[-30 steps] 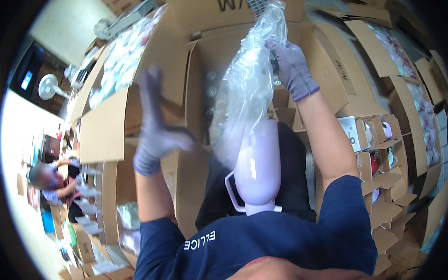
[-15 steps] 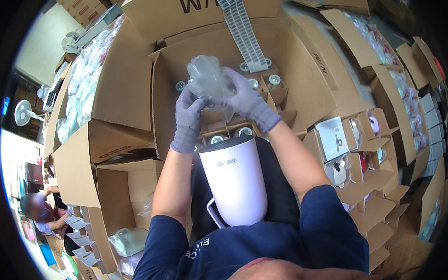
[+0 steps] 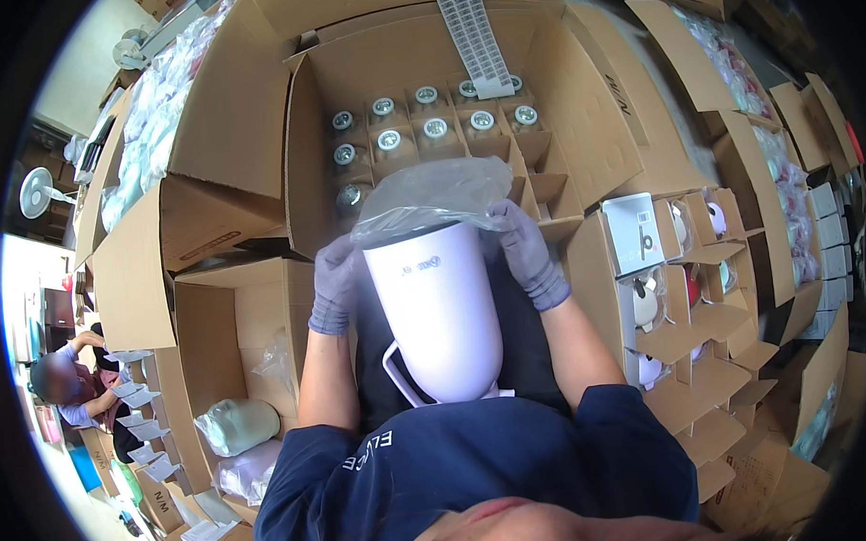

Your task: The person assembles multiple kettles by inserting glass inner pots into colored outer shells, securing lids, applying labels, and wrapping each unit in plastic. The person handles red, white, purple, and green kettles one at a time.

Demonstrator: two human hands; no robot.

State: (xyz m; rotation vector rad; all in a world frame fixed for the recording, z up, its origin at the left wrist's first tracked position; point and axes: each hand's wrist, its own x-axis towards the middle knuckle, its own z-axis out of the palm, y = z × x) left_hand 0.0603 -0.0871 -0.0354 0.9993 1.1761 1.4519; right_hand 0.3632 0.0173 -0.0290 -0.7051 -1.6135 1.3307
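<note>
A clear plastic bag (image 3: 440,189) is spread wide between my two hands, its edge against the dark top of a large lavender tumbler (image 3: 439,313). The tumbler lies against my lap with its handle at the lower left. My left hand (image 3: 336,281), in a grey glove, pinches the bag's left edge. Pinching the right edge is my right hand (image 3: 528,258), gloved the same way. Just beyond the bag stands a divided cardboard box (image 3: 308,179) with several round silver-topped items (image 3: 435,127) in its cells; a few cells at its right hold none.
A label strip (image 3: 472,35) hangs into the box. To the right, a divided carton (image 3: 707,328) holds wrapped kettle-like items. At the left, an open carton (image 3: 207,340) holds bagged tumblers (image 3: 243,425). A co-worker (image 3: 84,383) sits far left, near a white fan (image 3: 41,194).
The bunched bag has opened out and come down towards me, onto the tumbler's top. My hands moved apart and nearer, uncovering the items in the box.
</note>
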